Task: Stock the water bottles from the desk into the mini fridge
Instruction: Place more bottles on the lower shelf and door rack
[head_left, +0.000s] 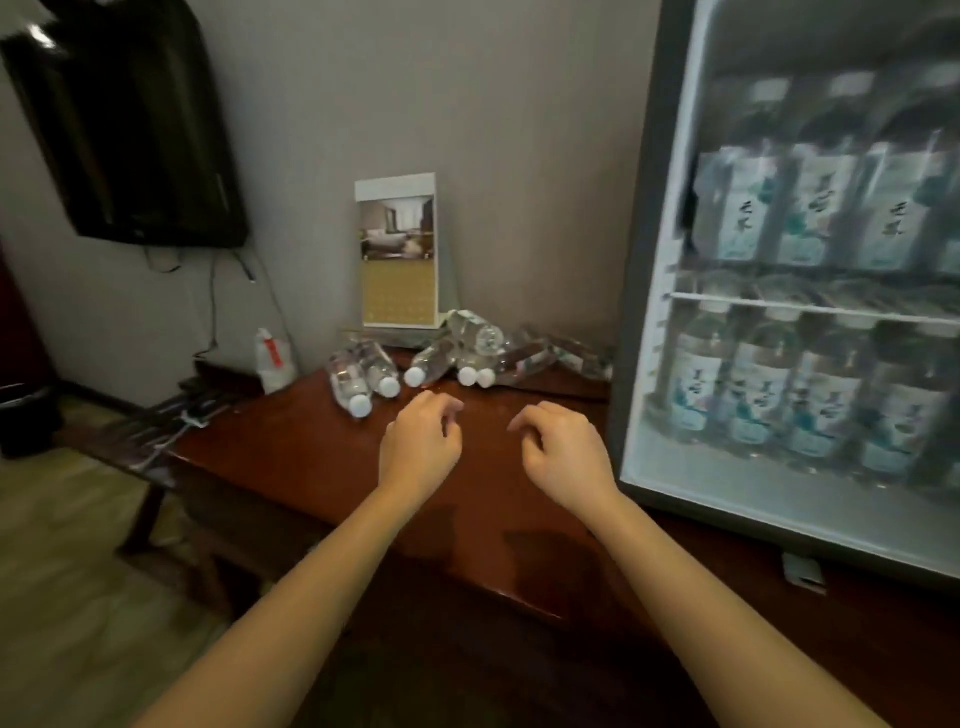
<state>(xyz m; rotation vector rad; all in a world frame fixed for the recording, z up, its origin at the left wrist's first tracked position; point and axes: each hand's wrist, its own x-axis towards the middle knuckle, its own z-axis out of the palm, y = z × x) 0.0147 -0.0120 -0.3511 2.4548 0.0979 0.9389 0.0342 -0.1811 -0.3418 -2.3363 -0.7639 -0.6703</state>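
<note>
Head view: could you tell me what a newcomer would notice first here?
The lit mini fridge on the right stands out, holding two rows of labelled bottles. Then water bottles heaped on the desk by the wall, with the left grip and right grip hovering empty before them.

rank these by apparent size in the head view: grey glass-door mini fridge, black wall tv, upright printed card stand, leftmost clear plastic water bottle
1. Grey glass-door mini fridge, nearest and cropped.
2. Black wall TV, also cropped.
3. Upright printed card stand.
4. Leftmost clear plastic water bottle.
</note>
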